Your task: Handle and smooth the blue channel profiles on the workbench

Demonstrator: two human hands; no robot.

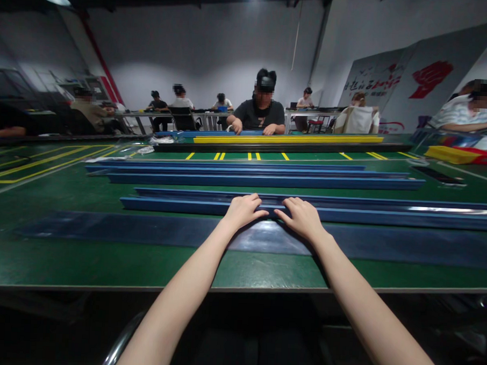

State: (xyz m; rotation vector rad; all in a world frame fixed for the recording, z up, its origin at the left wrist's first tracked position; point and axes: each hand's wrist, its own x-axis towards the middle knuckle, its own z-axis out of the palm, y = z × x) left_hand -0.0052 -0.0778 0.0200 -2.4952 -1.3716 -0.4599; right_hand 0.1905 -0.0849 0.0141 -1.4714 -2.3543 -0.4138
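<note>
A long blue U-shaped channel (178, 206) lies across the green table in front of me. My left hand (243, 211) grips it near the middle, thumb along the near wall and fingers reaching over the top. Close beside it, my right hand (303, 216) holds the same channel in a mirrored way, the two thumbs pointing at each other with a small gap between. The undersides of the fingers are hidden. Nearer to me a flat, glossy, see-through strip (116, 228) stretches along the table, passing under my wrists.
More blue channels (263, 180) lie parallel farther back, with a yellow rail (289, 140) and a dark rail (277, 148) beyond. At right are a phone (439, 175) and a yellow tray (450, 154). A co-worker (258, 116) sits opposite. The green table (102, 270) ends close to me.
</note>
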